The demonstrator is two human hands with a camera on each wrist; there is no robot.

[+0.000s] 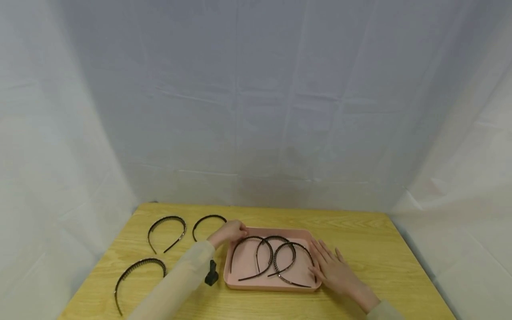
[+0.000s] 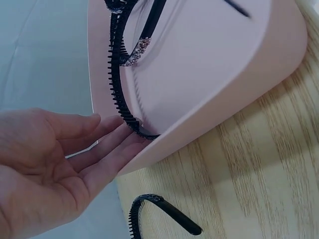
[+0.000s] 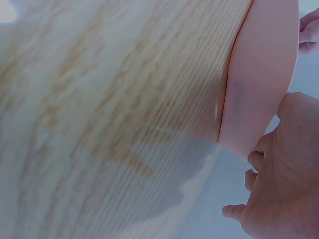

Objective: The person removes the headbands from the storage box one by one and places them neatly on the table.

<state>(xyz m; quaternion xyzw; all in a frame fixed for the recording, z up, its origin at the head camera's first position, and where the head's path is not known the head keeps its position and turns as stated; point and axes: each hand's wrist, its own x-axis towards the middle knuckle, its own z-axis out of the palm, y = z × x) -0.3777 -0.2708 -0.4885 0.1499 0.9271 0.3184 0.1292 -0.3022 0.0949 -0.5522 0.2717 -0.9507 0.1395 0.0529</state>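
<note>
And there at lower centre sits the pink tray (image 1: pixel 266 287) with three overlapping black headbands (image 1: pixel 273 257) inside, the left hand (image 1: pixel 231 231) at its upper-left corner, fingers loosely extended, the right hand (image 1: pixel 335 270) straight-fingered against its right side.

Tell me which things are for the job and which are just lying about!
For the job:
pink tray
left hand and right hand, both at the tray
three black headbands inside it
probably the three loose headbands outside it, being much alike

Just around:
wooden table
pale sheets
</note>
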